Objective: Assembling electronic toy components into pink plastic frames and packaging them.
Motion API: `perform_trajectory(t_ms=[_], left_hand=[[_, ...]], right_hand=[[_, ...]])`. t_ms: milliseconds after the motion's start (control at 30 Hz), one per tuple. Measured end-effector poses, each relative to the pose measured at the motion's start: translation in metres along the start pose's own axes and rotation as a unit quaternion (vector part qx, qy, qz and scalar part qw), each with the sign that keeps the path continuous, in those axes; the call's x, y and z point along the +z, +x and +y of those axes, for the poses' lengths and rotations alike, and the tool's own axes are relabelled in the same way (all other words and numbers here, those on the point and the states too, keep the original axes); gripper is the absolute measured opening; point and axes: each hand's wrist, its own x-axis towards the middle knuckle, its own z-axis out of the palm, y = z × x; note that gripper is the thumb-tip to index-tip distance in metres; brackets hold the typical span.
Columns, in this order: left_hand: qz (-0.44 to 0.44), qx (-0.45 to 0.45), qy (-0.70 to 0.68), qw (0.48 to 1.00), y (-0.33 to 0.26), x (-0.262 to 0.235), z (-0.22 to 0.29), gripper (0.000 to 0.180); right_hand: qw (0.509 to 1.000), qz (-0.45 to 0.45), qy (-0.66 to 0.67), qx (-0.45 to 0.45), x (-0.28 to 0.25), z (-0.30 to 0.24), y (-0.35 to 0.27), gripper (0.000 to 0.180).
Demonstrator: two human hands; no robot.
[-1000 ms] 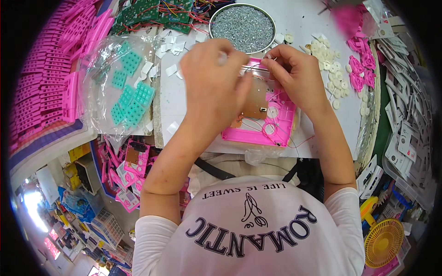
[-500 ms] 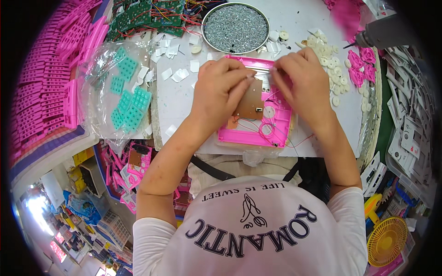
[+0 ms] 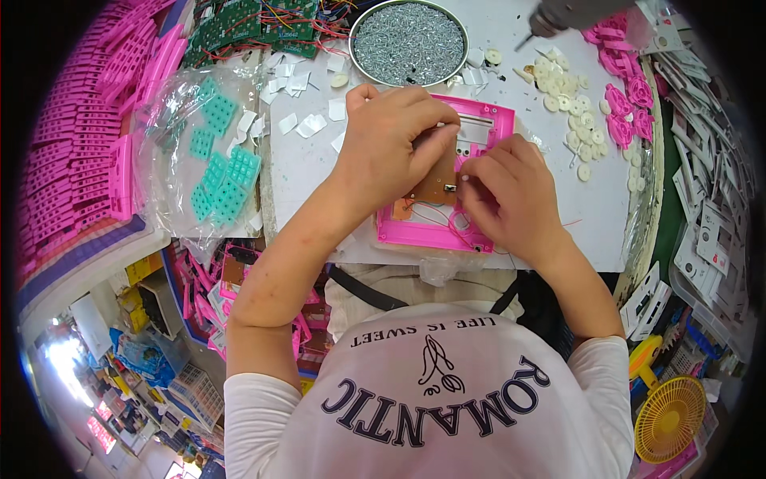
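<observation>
A pink plastic casing (image 3: 499, 120) lies open on the worktable in front of me. Inside it a brown circuit board (image 3: 431, 190) with a small switch is partly covered by my fingers, and thin wires run below it. My left hand (image 3: 395, 144) is over the casing's upper left, thumb and forefinger pinched together above the board; what they hold, if anything, is hidden. Over the right side of the casing, my right hand (image 3: 515, 195) has its fingers curled and closed beside the board's right edge. I cannot make out anything in them.
Beyond the casing stands a round tin of screws (image 3: 408, 48). An electric screwdriver (image 3: 570, 17) hangs at the upper right above white plastic discs (image 3: 570, 88) and pink parts (image 3: 618, 104). To the left lie teal rubber keypads (image 3: 227, 176) on clear plastic, and green circuit boards (image 3: 239, 28) behind.
My right hand has come down along the casing toward its lower right. My left hand has shifted slightly, still pinched. The hanging screwdriver has swung up and left.
</observation>
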Motion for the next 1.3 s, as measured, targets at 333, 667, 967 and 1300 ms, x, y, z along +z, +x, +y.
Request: perform_trajectory(t_ms=[333, 667, 967, 1300], left_hand=[[-0.072, 0.104, 0.054, 0.99, 0.008, 0.003, -0.002, 0.006], [-0.123, 0.197, 0.129, 0.964, 0.015, 0.001, 0.004, 0.007], [-0.19, 0.072, 0.14, 0.969, 0.031, 0.003, 0.009, 0.008], [-0.291, 0.066, 0.09, 0.95, 0.057, -0.008, -0.007, 0.013]], right_hand=[[0.999, 0.031, -0.031, 0.027, 0.003, -0.004, 0.001, 0.017], [0.997, -0.017, -0.028, 0.065, -0.003, -0.004, 0.009, 0.012], [0.98, -0.154, -0.092, 0.085, -0.028, -0.007, 0.027, 0.01], [0.959, -0.255, -0.124, 0.026, -0.034, 0.003, 0.043, 0.01]])
